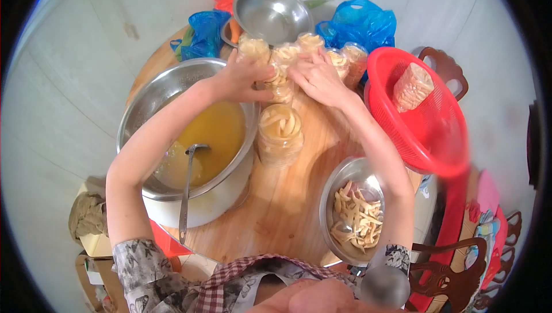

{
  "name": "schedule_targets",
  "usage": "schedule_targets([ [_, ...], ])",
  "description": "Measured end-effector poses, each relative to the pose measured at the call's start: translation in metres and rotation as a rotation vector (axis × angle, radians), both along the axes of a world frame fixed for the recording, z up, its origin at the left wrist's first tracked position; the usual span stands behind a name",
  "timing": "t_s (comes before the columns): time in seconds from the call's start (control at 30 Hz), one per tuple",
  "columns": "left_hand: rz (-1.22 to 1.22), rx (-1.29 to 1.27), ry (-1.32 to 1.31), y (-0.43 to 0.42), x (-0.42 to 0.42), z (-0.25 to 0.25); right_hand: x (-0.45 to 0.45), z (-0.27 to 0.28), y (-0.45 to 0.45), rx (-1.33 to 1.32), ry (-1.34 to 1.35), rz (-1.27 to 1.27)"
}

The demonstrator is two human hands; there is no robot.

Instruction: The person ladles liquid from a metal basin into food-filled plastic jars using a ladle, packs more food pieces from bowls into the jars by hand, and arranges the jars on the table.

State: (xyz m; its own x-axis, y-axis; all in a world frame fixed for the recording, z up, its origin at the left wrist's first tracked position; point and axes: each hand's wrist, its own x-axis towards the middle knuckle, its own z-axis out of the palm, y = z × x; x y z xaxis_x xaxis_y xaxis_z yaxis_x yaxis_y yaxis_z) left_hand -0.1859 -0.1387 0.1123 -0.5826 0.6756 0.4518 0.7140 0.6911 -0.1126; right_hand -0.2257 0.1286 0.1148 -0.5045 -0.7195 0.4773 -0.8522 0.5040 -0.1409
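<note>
Clear jars packed with pale strips stand in a cluster on the far side of the round wooden table. My left hand (244, 78) reaches in from the left, its thumb and fingers curved against a filled jar (281, 92). From the right comes my right hand (319, 80), fingers stretched over the jars, close to a middle jar (286, 54). Some fingertips are hidden among the jars. Behind my left hand is another jar (253, 48); one more jar (280, 135) stands nearer to me, its strips showing at the open mouth.
At left, a big steel basin (131, 120) holds yellow liquid and a ladle (185, 198). A steel bowl (329, 221) of pale strips sits front right. A red colander (422, 135) with a packed bundle (413, 87) stands right. Behind are blue bags (362, 21) and a tilted steel bowl (273, 14).
</note>
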Motion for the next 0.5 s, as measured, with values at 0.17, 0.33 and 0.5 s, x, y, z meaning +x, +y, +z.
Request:
schedule_targets([
  [0.17, 0.299, -0.095, -0.378, 0.021, 0.015, 0.027, 0.000, 0.012, -0.022, 0.209, 0.089, -0.141],
  [0.33, 0.251, -0.099, -0.244, 0.025, 0.015, 0.024, -0.007, -0.011, -0.025, 0.017, 0.118, -0.108],
  [0.5, 0.290, -0.129, -0.215, 0.014, 0.011, 0.012, -0.009, -0.008, -0.014, 0.027, 0.074, -0.090],
])
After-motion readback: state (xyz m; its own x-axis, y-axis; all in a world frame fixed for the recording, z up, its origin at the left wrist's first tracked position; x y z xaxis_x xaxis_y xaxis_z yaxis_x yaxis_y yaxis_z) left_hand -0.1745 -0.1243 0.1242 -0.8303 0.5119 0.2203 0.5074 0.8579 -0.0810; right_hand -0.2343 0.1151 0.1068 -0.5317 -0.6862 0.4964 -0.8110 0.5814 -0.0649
